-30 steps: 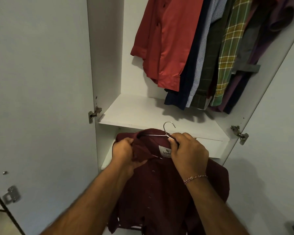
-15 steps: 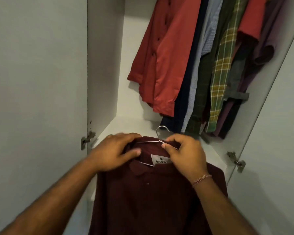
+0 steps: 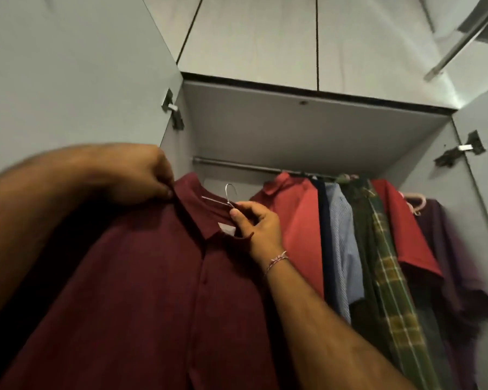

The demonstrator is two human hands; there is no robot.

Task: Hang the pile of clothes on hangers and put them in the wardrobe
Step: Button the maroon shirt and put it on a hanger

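A dark maroon collared shirt [image 3: 152, 291] hangs on a thin metal wire hanger [image 3: 228, 197], raised in front of the open wardrobe. My left hand [image 3: 141, 175] pinches the shirt's collar at its left shoulder. My right hand [image 3: 255, 226] grips the hanger's neck just under the hook, beside the white neck label. The hook sits a little below the metal rail [image 3: 237, 164] and is not on it. The rail's left stretch is bare.
Several shirts hang on the rail's right part: a red one [image 3: 296, 220], a light blue one [image 3: 343, 249], a green plaid one [image 3: 386, 263]. A pink hanger [image 3: 416, 202] shows further right. Wardrobe doors [image 3: 68, 66] stand open on both sides; closed upper cabinets [image 3: 265, 38] sit above.
Both hands have lifted the maroon shirt on its hanger from shelf height up to just under the rail. My view has tilted upward to the wardrobe's top.
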